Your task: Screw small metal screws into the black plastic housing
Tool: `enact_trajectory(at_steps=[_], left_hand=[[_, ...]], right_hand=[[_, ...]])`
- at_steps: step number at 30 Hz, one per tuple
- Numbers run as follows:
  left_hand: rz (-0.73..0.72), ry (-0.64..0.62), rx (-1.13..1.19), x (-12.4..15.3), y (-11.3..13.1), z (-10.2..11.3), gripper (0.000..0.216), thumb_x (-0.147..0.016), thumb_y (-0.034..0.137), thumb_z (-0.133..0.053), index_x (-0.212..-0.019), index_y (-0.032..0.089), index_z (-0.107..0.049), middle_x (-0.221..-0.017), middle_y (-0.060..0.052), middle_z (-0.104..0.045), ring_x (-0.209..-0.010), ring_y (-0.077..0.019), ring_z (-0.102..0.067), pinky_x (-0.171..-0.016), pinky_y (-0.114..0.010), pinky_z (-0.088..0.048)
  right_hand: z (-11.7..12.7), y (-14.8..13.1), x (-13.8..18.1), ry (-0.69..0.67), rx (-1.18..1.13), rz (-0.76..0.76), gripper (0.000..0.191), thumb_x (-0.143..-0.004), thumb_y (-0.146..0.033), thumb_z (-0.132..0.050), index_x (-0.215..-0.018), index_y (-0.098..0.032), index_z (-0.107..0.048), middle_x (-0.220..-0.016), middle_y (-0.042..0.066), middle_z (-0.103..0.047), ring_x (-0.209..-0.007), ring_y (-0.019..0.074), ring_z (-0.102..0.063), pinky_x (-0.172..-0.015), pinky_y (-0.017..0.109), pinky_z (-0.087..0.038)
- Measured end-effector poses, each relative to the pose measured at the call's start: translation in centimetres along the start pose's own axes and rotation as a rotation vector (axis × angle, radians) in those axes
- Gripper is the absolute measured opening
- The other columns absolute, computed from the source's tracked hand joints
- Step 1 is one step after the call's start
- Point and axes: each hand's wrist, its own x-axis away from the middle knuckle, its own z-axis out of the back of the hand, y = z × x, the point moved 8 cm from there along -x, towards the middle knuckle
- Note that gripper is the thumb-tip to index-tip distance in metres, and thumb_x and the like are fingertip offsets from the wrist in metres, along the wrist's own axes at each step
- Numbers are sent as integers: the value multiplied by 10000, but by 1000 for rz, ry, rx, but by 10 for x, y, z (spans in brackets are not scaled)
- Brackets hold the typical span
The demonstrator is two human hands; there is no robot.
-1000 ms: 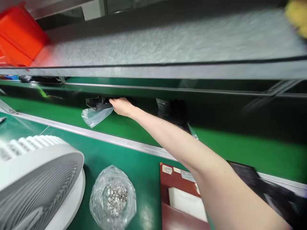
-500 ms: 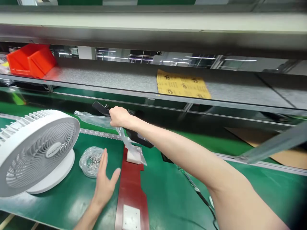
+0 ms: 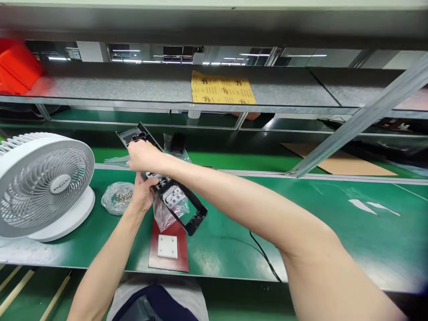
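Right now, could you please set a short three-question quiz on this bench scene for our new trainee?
1. True or false: both hands grip the black frame.
2. Which thing stands left of the bag of screws? A) white fan B) red bin C) cardboard sheet
3. What hangs from the black frame above the red board?

Key: 1 true, the right hand on top and the left hand beneath; 2 A, the white fan; 3 a clear plastic bag.

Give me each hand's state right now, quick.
Left hand: closed on the black frame from below, by its clear bag.
Right hand: closed over the same frame's upper part.
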Motion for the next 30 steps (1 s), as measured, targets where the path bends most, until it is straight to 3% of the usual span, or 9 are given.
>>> enact_trajectory(at_steps=[3, 6, 9, 11, 15, 18, 20, 26, 30], left_hand=[[224, 20, 46, 7, -14, 15, 677, -406, 14, -641, -1056, 179, -550, -880, 14, -666, -744, -123, -605, -675, -205, -514], [423, 15, 54, 18, -32, 31, 710, -424, 20, -588, -1120, 149, -551, -849, -22, -679, -711, -160, -632, -684, -269, -557], [511, 6, 8, 23, -45, 43, 776, -461, 21, -541, -1231, 111, -525, -851, -52, -688, -697, -181, -652, -714, -314, -583], [558, 15, -5, 24, -53, 47, 805, -477, 20, -515, -1277, 105, -504, -842, -51, -687, -695, -184, -660, -779, -354, -588], [651, 28, -15, 21, -65, 46, 785, -496, 39, -498, -1278, 103, -502, -874, -72, -688, -811, -235, -679, -864, -431, -572], [589, -6, -94, 12, -65, 43, 764, -486, 33, -505, -1244, 123, -525, -878, -61, -682, -875, -245, -674, -898, -441, -559], [533, -15, -168, 6, -66, 46, 751, -462, 31, -512, -1205, 133, -543, -861, -50, -674, -858, -234, -669, -879, -430, -565], [486, -36, -382, -3, -89, 65, 639, -394, 66, -527, -1026, 156, -561, -804, -9, -654, -673, -165, -606, -556, -238, -510], [293, -73, -677, -7, -89, 69, 716, -452, 84, -503, -1158, 153, -598, -1055, -7, -666, -964, -151, -601, -777, -193, -494]], right_hand=[[18, 29, 28, 92, -3, -35, 235, -988, -262, -641, -1147, -94, -602, -1012, 110, -571, -960, 284, -571, -829, 367, -514], [24, 84, 69, 261, -61, -205, 173, -990, -224, -641, -1087, -85, -605, -935, 60, -588, -932, 250, -577, -834, 339, -482], [-36, 141, 117, 177, -429, -422, 144, -1014, -213, -596, -993, -73, -618, -865, 52, -590, -885, 228, -584, -883, 353, -445], [-98, 159, 150, 147, -932, -528, 280, -1039, -296, -536, -1194, -67, -575, -1089, 110, -562, -1019, 244, -553, -978, 394, -416], [-193, 133, 193, 101, -1391, -534, 606, -1073, -492, -161, -1452, -45, -315, -1306, 159, -427, -1155, 191, -503, -998, 334, -466], [-223, 84, 207, 139, -1975, -453, 859, -952, -799, -378, -1473, -117, -325, -1339, 150, -396, -1139, 241, -513, -903, 341, -526], [-235, 60, 216, 203, -2179, -519, 924, -853, -812, -581, -1485, -185, -333, -1341, 127, -399, -1110, 267, -527, -840, 355, -549], [-280, 25, 249, 371, -2264, -1043, 944, -647, -651, -868, -1364, -194, -459, -1314, 85, -439, -1161, 288, -494, -803, 324, -566], [-290, 23, 248, 363, -2191, -995, 823, -734, -665, -784, -1345, -195, -492, -1226, 68, -507, -1199, 283, -470, -867, 357, -555]])
